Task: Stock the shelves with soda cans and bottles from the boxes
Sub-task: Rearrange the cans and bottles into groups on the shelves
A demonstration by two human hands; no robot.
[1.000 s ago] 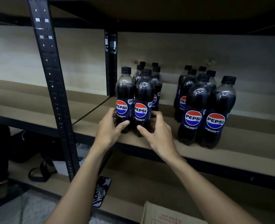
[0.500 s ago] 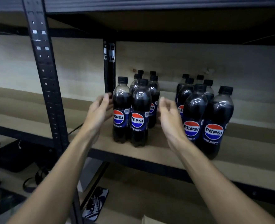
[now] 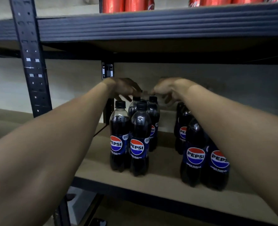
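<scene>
Upright black-capped Pepsi bottles [image 3: 139, 141], two apparently tight clusters on brown shelf [image 3: 159, 180].

Head cam, fwd-down, near shelf [image 3: 159, 181].

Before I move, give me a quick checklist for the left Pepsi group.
1. Left group upright: ok.
2. Front caps on: ok.
3. Left hand grip on a rear cap: cannot tell, blurred.
4. Right hand grip on a rear cap: cannot tell, blurred.
5. Right group stands apart from the left group: ok.
6. Front bottles set back from the shelf edge: ok.
</scene>
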